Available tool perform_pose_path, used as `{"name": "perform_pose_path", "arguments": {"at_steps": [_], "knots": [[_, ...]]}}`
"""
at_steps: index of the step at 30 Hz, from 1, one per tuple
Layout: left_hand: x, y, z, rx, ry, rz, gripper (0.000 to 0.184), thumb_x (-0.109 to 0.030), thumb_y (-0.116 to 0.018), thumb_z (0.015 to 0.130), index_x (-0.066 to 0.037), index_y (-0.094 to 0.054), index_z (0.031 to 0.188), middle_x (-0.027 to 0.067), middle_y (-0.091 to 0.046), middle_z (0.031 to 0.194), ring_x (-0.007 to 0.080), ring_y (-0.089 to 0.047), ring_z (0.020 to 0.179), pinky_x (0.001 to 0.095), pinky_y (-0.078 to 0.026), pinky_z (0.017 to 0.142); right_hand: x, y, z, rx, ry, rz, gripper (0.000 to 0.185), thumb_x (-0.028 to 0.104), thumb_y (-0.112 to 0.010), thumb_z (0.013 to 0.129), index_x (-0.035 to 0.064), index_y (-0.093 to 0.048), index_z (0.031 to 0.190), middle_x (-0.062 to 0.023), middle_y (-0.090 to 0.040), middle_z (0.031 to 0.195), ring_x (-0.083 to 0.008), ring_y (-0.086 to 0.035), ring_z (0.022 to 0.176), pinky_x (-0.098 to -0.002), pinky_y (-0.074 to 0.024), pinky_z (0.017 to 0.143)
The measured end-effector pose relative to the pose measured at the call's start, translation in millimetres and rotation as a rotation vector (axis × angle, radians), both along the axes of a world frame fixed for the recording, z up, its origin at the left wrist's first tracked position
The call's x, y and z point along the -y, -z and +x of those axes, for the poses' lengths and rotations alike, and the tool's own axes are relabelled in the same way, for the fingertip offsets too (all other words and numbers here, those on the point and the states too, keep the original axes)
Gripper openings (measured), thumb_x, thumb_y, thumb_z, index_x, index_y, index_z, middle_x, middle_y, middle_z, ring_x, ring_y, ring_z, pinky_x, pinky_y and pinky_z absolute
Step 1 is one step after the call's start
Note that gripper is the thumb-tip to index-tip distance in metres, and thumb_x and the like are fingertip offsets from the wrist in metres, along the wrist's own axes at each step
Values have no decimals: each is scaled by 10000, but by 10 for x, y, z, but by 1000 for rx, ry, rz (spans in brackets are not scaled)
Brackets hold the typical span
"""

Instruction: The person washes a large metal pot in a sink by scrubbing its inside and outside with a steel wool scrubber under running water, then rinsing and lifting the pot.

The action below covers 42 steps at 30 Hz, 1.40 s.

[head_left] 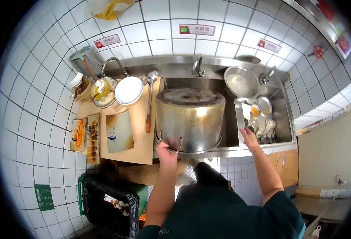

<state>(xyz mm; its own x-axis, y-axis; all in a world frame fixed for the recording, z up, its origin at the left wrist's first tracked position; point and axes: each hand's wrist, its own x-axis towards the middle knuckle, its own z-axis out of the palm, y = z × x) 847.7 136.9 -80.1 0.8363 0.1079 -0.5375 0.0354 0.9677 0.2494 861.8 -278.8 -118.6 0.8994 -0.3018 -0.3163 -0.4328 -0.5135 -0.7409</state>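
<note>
A large steel stockpot [189,123] lies tipped in the middle sink basin, its brown-stained base facing up and back. My left hand [168,153] is closed around a wire handle [179,145] near the pot's rim, at its front left. My right hand [249,139] is at the divider by the right basin, fingers bent near a small dark item [251,128]. What that hand holds, if anything, I cannot make out. Close to it in the right basin are a metal bowl [264,106], a small cup with orange contents [255,110] and pale scraps [270,126].
A steel basin [241,82] rests at the back right under a faucet [268,75]. On the left board [143,148] are a long-handled ladle [149,103], a white bowl [128,91], stacked dishes [103,91] and rectangular plates [119,132]. A black-lined bin [103,207] stands below.
</note>
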Motion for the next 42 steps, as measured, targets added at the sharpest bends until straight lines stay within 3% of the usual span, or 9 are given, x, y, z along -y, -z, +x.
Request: {"name": "perform_pose_path", "arguments": {"at_steps": [2, 4, 8, 11, 17, 22, 23, 34, 42], "knots": [[85, -190, -33, -60, -64, 43, 204, -64, -472, 598, -13, -538, 784, 90, -581, 809, 278, -595, 806, 403, -522, 762, 75, 65, -157, -12, -20, -38, 806, 583, -550, 930, -96, -500, 1361, -310, -545, 1351, -394, -497, 1316, -397, -389, 1083], [-7, 60, -93, 32, -21, 23, 228, -62, -474, 591, -14, -545, 802, 106, -594, 841, 279, -607, 819, 404, -535, 765, 6, -106, -184, 7, -67, -120, 815, 592, -541, 926, -107, -508, 1343, -318, -549, 1338, -415, -500, 1301, -412, -401, 1072], [18, -151, -178, 6, -94, 91, 382, -39, -455, 597, 16, -547, 964, 131, -603, 953, 288, -630, 887, 408, -548, 844, -145, -349, 142, 89, -192, -217, 813, 595, -557, 908, -77, -508, 1361, -326, -553, 1322, -413, -509, 1286, -419, -404, 1071], [83, -314, -189, -22, -138, 114, 429, -29, -452, 605, 21, -531, 1023, 129, -597, 998, 286, -624, 912, 413, -537, 878, -328, -481, 439, 129, -225, -194, 819, 554, -614, 879, -61, -469, 1399, -317, -477, 1411, -409, -457, 1336, -422, -371, 1110], [298, -503, -187, -15, -242, 186, 484, -24, -455, 615, 30, -503, 1094, 131, -565, 1072, 284, -600, 966, 443, -515, 942, -581, -825, 419, 313, -312, -255, 801, 510, -617, 880, -52, -441, 1424, -341, -330, 1505, -411, -376, 1399, -405, -338, 1152], [522, -680, -246, 22, -221, 229, 622, -56, -447, 611, 46, -472, 1224, 166, -502, 1256, 344, -508, 1204, 549, -378, 1104, -272, -741, 223, 258, -389, -197, 825, 505, -624, 873, -80, -424, 1419, -349, -356, 1485, -404, -356, 1413, -404, -335, 1155], [652, -830, -276, 6, -270, 219, 698, -61, -448, 605, 53, -448, 1293, 181, -466, 1338, 363, -430, 1312, 572, -302, 1154, -216, -764, 196, 242, -400, -203, 824, 504, -623, 874, -82, -423, 1418, -348, -363, 1481, -403, -351, 1416, -403, -336, 1155], [1159, -1124, -393, 41, -319, 281, 738, -66, -409, 683, 54, -386, 1411, 202, -420, 1435, 370, -401, 1364, 588, -287, 1167, 407, -816, -24, 266, -411, -186, 797, 489, -620, 879, -95, -440, 1390, -331, -450, 1407, -412, -472, 1307, -419, -405, 1097], [1274, -1072, -400, 115, -301, 256, 740, -71, -417, 664, 48, -411, 1395, 200, -449, 1395, 368, -417, 1345, 594, -296, 1157, 580, -773, -46, 268, -418, -137, 793, 489, -632, 874, -74, -448, 1401, -333, -432, 1430, -421, -464, 1318, -427, -390, 1112]]}}
